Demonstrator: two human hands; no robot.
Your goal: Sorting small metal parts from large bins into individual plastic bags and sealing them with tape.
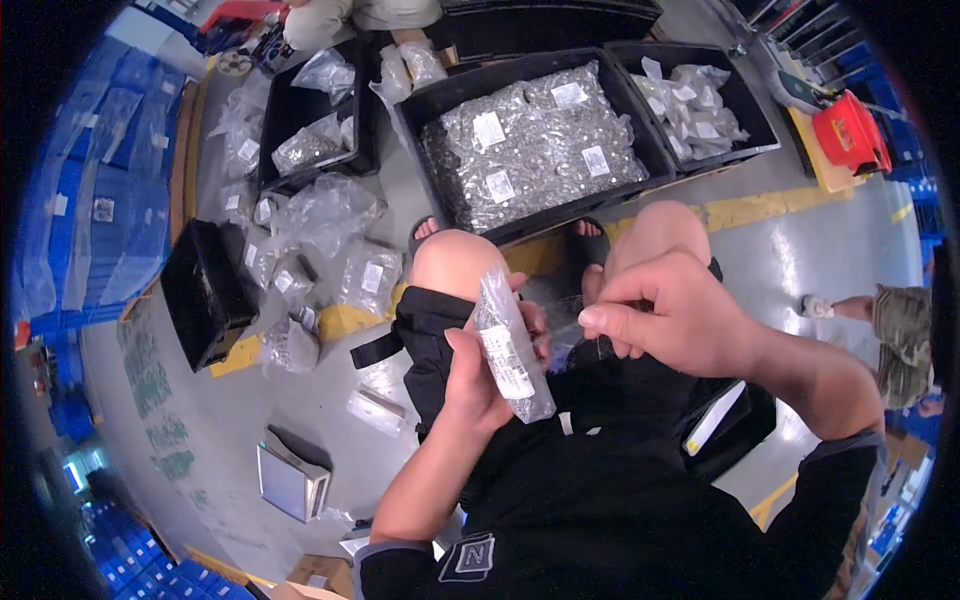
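Note:
My left hand (468, 385) is wrapped round a slim clear plastic bag (507, 362) with a white printed label on its upper side. The bag lies lengthwise across my fingers, over my lap. To its right, my right hand (675, 312) is closed in a pinch, thumb against the fingers, near my right knee. Something thin and see-through shows faintly between the two hands. Whether the pinch holds it, I cannot make out.
Ahead of my feet stands a black crate (660, 178) full of bagged small metal parts. A smaller crate (765, 140) of bags adjoins it. Loose bags (372, 277) lie at the left beside a tipped black bin (205, 295). A red bucket (850, 135) stands far right; another person's leg (855, 308) shows there.

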